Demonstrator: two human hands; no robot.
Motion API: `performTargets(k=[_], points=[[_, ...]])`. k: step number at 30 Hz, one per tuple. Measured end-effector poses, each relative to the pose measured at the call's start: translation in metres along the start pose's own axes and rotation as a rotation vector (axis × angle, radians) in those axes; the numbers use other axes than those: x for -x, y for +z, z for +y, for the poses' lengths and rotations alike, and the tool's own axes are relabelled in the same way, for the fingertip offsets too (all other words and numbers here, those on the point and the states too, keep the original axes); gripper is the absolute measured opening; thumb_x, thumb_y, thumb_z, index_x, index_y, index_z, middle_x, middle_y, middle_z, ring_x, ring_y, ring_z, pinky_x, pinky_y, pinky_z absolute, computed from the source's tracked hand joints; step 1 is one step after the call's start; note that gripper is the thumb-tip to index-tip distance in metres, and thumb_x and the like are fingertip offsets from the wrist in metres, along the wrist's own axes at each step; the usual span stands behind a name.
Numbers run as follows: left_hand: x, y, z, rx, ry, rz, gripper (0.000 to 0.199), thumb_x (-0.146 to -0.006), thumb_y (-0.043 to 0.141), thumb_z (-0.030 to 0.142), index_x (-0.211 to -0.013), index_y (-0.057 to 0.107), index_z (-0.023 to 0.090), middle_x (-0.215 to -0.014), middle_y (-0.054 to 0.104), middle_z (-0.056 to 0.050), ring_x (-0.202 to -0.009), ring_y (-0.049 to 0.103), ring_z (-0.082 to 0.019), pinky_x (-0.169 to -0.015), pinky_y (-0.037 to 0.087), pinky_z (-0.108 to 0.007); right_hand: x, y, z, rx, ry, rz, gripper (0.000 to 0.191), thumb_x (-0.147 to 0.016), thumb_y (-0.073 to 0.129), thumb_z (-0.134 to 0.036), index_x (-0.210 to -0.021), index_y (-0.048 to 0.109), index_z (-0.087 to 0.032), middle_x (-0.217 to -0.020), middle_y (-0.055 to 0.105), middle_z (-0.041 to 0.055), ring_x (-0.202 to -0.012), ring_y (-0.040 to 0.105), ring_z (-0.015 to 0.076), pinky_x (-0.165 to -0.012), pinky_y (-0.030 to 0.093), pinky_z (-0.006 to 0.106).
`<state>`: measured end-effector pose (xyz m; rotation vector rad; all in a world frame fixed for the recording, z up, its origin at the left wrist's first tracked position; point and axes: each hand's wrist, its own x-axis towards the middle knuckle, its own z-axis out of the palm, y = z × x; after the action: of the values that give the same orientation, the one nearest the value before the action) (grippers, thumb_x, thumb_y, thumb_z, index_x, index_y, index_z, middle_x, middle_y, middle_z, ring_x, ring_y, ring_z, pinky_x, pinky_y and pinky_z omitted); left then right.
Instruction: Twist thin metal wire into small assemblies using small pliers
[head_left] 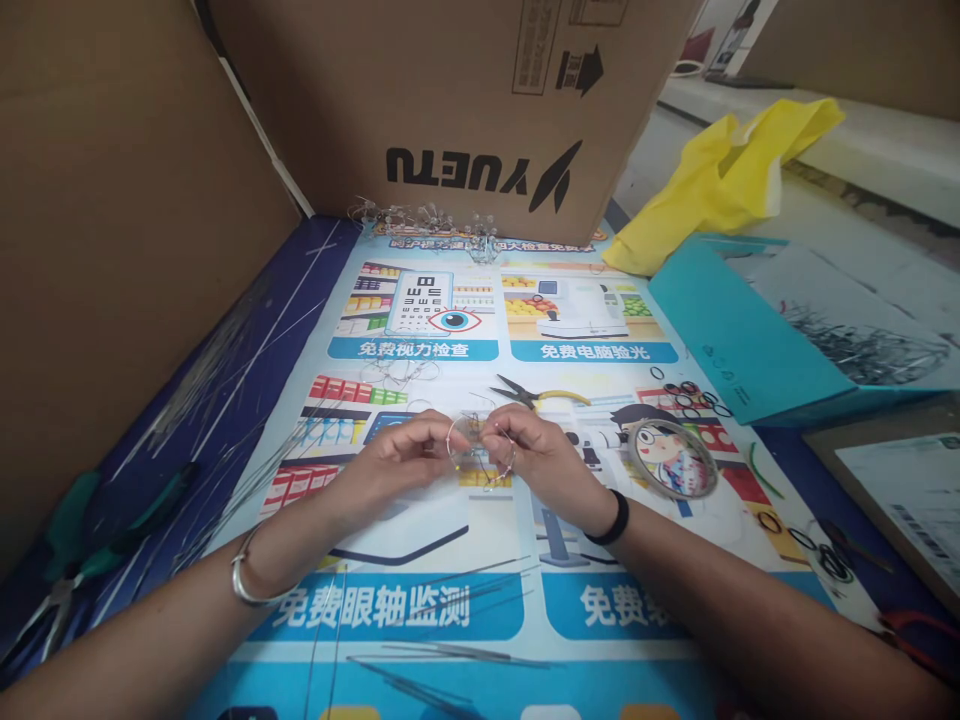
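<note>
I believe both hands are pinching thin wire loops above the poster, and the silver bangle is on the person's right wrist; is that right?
Not quite: the head view shows the silver bangle on the left wrist. The left hand and right hand do pinch thin wire loops above the poster.

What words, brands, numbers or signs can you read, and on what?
"YUETU", inverted: cardboard box.
Black arrow: same box.
"免费视力检查": poster.
"免费电脑验光": same poster.
"免费眼轴监测": same.
"免费", rest behind right forearm: same.
Rows of E signs: printed eye chart, same.
Too small or blurred: teal box print, parcel label, poster's top line.
</note>
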<state>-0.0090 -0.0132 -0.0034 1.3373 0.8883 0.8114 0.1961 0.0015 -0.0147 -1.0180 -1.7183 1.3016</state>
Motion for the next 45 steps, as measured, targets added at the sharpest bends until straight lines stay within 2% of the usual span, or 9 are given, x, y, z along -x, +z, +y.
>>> performTargets(k=[4,7,12,17,20,26,32,38,45], points=[[-0.003,-0.001,-0.001,-0.076,0.089,-0.059,0.013,-0.079,0.058,0.019,-0.089,0.065,0.022,-0.091,0.052,-0.003,-0.085,0.050,-0.015,-0.076,0.041,-0.029,0.000,0.000,0.002,0.043,-0.057,0.007,0.019,-0.086,0.052,-0.032,-0.072,0.056,-0.019,-0.075,0.050,-0.0001,-0.065,0.047,0.0100,-0.057,0.040,0.023],[-0.006,-0.001,0.000,-0.135,0.126,-0.105,0.005,-0.080,0.058,0.019,-0.081,0.062,0.018,-0.092,0.051,-0.004,-0.090,0.050,-0.016,-0.081,0.039,-0.030,0.001,0.001,0.005,0.041,-0.064,0.023,0.017,-0.085,0.053,-0.032,-0.076,0.058,-0.019,-0.078,0.052,0.0010,-0.068,0.049,0.0109,-0.059,0.041,0.024],[-0.007,0.001,0.005,-0.243,0.168,-0.117,0.010,-0.077,0.053,0.008,-0.074,0.058,0.017,-0.093,0.050,-0.003,-0.091,0.050,-0.014,-0.079,0.039,-0.028,0.001,0.001,0.006,0.050,-0.094,0.054,0.014,-0.084,0.055,-0.032,-0.079,0.060,-0.020,-0.083,0.054,0.0019,-0.075,0.052,0.0124,-0.065,0.044,0.027],[-0.007,0.001,0.003,-0.435,0.236,-0.050,0.021,-0.067,0.046,-0.003,-0.068,0.052,0.017,-0.088,0.052,-0.001,-0.086,0.050,-0.012,-0.073,0.038,-0.025,0.000,0.000,0.003,0.101,-0.177,0.059,0.011,-0.084,0.056,-0.028,-0.078,0.061,-0.020,-0.083,0.057,0.0024,-0.081,0.054,0.0142,-0.075,0.044,0.031],[-0.007,0.000,0.002,-0.493,0.239,-0.023,0.021,-0.067,0.048,-0.004,-0.067,0.048,0.017,-0.087,0.054,0.000,-0.082,0.050,-0.011,-0.068,0.037,-0.024,0.000,0.000,0.002,0.132,-0.198,0.044,0.008,-0.083,0.057,-0.026,-0.079,0.061,-0.020,-0.086,0.058,0.0031,-0.085,0.055,0.0149,-0.077,0.044,0.032],[-0.007,-0.003,0.004,-0.266,0.174,-0.167,0.012,-0.078,0.055,0.010,-0.070,0.048,0.016,-0.094,0.054,-0.003,-0.089,0.053,-0.013,-0.079,0.042,-0.027,0.001,0.001,0.001,0.109,-0.182,-0.021,0.005,-0.083,0.056,-0.022,-0.082,0.060,-0.020,-0.091,0.058,0.0039,-0.087,0.056,0.0146,-0.079,0.044,0.031],[-0.008,-0.006,0.003,-0.110,0.196,-0.294,0.012,-0.080,0.053,0.011,-0.072,0.046,0.017,-0.093,0.054,-0.004,-0.093,0.053,-0.015,-0.080,0.043,-0.029,0.002,0.003,0.002,0.036,-0.143,-0.032,0.007,-0.084,0.055,-0.025,-0.082,0.059,-0.020,-0.094,0.060,0.0042,-0.089,0.056,0.0145,-0.078,0.046,0.030],[-0.008,-0.009,0.003,-0.382,0.246,-0.215,0.012,-0.087,0.045,0.017,-0.078,0.053,0.017,-0.081,0.055,-0.003,-0.077,0.052,-0.013,-0.072,0.042,-0.028,0.002,0.002,-0.001,0.024,-0.058,-0.056,0.011,-0.085,0.053,-0.030,-0.082,0.057,-0.020,-0.083,0.059,0.0019,-0.077,0.054,0.0126,-0.070,0.045,0.027],[-0.007,-0.007,0.000,-0.531,0.353,0.024,0.012,-0.087,0.045,0.015,-0.081,0.055,0.017,-0.082,0.058,-0.004,-0.078,0.054,-0.013,-0.071,0.043,-0.027,0.003,0.001,-0.001,0.095,-0.078,-0.066,0.009,-0.085,0.050,-0.023,-0.079,0.055,-0.019,-0.077,0.054,0.0000,-0.071,0.050,0.0116,-0.066,0.041,0.026]])
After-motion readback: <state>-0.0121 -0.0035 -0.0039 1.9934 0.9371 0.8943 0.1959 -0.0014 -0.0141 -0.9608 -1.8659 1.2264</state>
